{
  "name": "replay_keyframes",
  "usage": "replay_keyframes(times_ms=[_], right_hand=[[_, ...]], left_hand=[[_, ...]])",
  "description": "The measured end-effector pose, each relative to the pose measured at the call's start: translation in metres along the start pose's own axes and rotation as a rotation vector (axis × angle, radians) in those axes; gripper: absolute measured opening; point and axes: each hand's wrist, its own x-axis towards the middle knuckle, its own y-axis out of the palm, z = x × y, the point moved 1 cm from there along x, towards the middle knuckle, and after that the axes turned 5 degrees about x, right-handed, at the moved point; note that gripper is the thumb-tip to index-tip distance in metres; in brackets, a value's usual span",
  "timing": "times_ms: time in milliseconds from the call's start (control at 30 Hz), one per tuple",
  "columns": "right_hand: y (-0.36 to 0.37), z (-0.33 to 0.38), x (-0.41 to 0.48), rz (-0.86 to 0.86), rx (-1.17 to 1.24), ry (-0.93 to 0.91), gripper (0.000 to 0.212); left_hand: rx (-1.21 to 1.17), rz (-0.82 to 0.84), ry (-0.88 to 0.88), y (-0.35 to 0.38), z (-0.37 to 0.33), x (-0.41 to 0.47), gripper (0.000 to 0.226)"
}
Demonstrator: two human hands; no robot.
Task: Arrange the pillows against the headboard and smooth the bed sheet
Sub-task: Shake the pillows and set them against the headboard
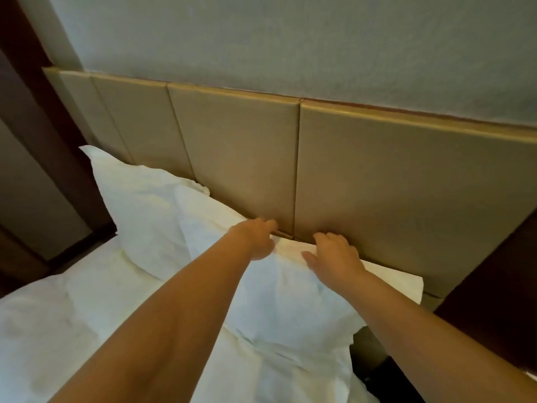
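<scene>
The left hand (258, 237) grips the near pillow's (276, 301) top edge with curled fingers. The right hand (334, 257) presses it, fingers loosely spread. The pillow leans on the headboard (232, 155). Its right corner overhangs the bedside, so a hard shove might tip it off.

Fingers (266, 224) of left hand (257, 240) partly hidden behind near pillow (279, 301); headboard (406, 184) cut off rightward.

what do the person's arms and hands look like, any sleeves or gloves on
Both forearms are bare as far as the frame shows, no sleeves in view. The left hand and right hand are ungloved, and no watch or bracelet shows at either wrist.
</scene>
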Motion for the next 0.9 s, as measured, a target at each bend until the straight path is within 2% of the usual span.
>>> replay_keyframes(times_ms=[100,167,267,400,500,567,667,733,800,900], right_hand=[[-0.003,-0.003,-0.002,-0.001,-0.050,-0.001,0.028],[-0.006,-0.009,-0.005,0.018,-0.059,0.023,0.017],[-0.021,-0.015,-0.010,0.044,-0.016,0.027,0.013],[-0.068,-0.010,-0.016,-0.106,-0.011,-0.142,0.018],[-0.093,-0.007,-0.015,-0.239,0.088,-0.185,0.021],[-0.095,-0.008,-0.015,-0.202,0.014,-0.145,0.021],[-0.086,-0.020,-0.018,0.022,-0.160,-0.033,0.020],[-0.083,-0.033,-0.023,0.128,-0.229,0.026,0.020],[-0.086,-0.043,-0.029,0.127,-0.265,0.064,0.019],[-0.093,-0.049,-0.040,0.008,-0.213,0.076,0.017]], left_hand=[[0.006,0.103,0.116,0.002,0.007,0.007,0.040],[0.061,0.087,0.141,0.000,0.012,0.008,0.040],[0.053,-0.069,0.179,-0.010,0.015,0.002,0.031],[-0.057,-0.409,0.193,-0.035,0.016,-0.006,0.010],[-0.183,-0.587,0.144,-0.049,0.012,-0.003,0.014],[-0.181,-0.541,0.116,-0.051,0.007,0.001,0.013],[-0.121,-0.388,0.066,-0.037,0.004,0.006,0.023],[-0.104,-0.350,0.043,-0.026,0.004,0.005,0.025],[-0.089,-0.355,0.011,-0.021,0.002,-0.001,0.024],[-0.077,-0.413,-0.005,-0.029,-0.013,-0.015,0.019]])
